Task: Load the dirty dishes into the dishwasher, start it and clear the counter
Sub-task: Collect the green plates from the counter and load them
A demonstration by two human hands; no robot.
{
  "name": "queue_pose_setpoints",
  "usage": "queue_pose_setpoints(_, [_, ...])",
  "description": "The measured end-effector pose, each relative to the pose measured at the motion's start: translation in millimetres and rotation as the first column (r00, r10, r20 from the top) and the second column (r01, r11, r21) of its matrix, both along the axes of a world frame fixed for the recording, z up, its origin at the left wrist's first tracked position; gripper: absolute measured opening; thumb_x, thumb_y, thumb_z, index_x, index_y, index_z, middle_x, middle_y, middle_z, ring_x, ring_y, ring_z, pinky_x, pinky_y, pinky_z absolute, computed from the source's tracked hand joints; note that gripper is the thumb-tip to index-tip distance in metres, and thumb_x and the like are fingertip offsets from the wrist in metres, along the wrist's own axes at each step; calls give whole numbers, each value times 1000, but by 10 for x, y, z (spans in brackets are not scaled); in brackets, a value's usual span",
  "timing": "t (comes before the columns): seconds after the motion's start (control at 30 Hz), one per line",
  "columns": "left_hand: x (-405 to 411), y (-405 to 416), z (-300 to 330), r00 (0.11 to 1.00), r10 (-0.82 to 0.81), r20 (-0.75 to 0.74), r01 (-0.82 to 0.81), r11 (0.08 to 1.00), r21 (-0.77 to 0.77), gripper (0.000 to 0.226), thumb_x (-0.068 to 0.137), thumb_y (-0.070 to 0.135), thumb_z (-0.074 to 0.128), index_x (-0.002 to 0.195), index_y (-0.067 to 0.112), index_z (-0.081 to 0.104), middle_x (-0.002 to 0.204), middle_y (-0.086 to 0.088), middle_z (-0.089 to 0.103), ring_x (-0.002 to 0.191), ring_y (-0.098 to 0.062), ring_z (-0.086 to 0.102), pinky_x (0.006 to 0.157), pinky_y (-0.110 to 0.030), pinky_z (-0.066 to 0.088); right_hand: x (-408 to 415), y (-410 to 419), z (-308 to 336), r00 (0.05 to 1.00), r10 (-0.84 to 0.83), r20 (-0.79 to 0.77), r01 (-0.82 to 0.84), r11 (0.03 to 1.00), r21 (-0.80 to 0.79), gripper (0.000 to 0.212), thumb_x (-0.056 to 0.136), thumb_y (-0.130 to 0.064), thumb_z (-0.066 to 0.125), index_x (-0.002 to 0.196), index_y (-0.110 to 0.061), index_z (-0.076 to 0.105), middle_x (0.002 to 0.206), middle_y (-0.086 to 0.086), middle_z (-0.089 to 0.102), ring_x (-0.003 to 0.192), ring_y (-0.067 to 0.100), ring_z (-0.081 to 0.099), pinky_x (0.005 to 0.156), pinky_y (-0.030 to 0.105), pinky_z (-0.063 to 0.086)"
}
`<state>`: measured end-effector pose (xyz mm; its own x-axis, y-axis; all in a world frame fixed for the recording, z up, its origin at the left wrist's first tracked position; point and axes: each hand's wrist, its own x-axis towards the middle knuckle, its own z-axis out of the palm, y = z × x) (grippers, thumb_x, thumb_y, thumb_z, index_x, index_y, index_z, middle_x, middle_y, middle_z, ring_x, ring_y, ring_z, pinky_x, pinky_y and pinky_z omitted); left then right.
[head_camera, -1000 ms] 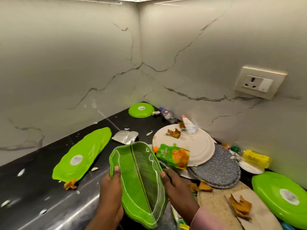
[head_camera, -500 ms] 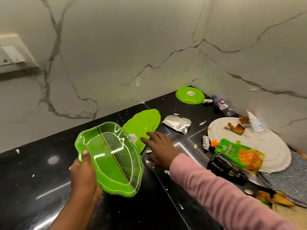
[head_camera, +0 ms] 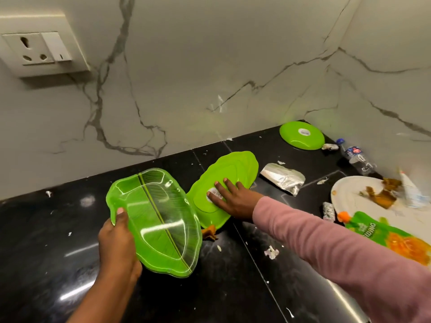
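Two leaf-shaped green plates sit mid-frame: the left hand [head_camera: 117,238] grips one [head_camera: 155,221], and the right hand [head_camera: 233,198] lies flat, fingers straight, on the upside-down one [head_camera: 235,170] slanting toward the upper right.

Counted things on a black kitchen counter, seen from above.

Two green leaf-shaped plates: one [head_camera: 161,220] near left, one [head_camera: 231,180] upside down just right of it. One round green plate [head_camera: 302,135] far right. One white plate [head_camera: 349,194] at right. One piece of foil [head_camera: 283,178], one plastic bottle [head_camera: 358,159], one green snack packet [head_camera: 391,236]. Two hands: left hand [head_camera: 119,241], right hand [head_camera: 233,197]. One wall socket [head_camera: 38,48] far left.
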<state>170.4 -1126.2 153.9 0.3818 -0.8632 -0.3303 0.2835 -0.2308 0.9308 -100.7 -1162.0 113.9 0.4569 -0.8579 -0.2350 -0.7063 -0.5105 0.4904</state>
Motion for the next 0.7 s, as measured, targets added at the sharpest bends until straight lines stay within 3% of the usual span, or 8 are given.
queue_pose_setpoints(0.13, [-116,2,-3,1000,-22,-23,22,1000,-1,24,103,24,44,88,17,61,89,-4,65,78,-23,63,79,-39,50,-98,276,-171,1000,9,26,-4,979,-203,40,101,-9,10,125,-9,42,111,24,67,93,45,66,64,50,57])
queue_pose_setpoints(0.33, [-334,100,50,998,-44,-32,44,999,-3,23,103,26,44,88,18,61,89,-5,65,78,-25,62,74,-38,51,-587,762,82,991,57,123,-16,951,-307,30,87,-15,34,115,-11,46,104,17,70,88,38,69,63,42,56])
queue_pose_setpoints(0.47, [-517,175,108,997,-70,-36,70,997,-9,25,103,27,44,86,19,61,87,-5,65,76,-25,62,73,-38,52,-976,963,570,923,6,386,123,943,-309,39,76,-17,38,108,-12,60,93,12,72,75,31,70,50,35,55])
queue_pose_setpoints(0.53, [-603,210,116,996,-76,-36,75,997,-8,24,102,30,45,86,19,61,90,-7,65,81,-29,63,78,-46,54,-1109,1082,897,795,-64,603,327,883,-337,40,74,-17,46,106,-10,69,84,14,72,63,33,69,44,35,52])
queue_pose_setpoints(0.6, [-702,255,129,995,-98,-32,98,995,5,23,101,33,47,88,19,61,94,-9,65,92,-32,63,89,-57,50,-1211,1222,1227,539,-142,830,599,758,-259,33,83,-13,56,115,-9,65,77,20,69,62,39,65,51,35,48])
queue_pose_setpoints(0.7, [-885,354,181,987,-145,-75,145,989,-9,21,102,29,44,99,17,61,96,-11,65,93,-33,63,92,-56,48,-1415,1351,1511,87,-92,992,704,710,4,35,87,-28,66,120,-16,59,94,2,70,83,25,66,71,29,46])
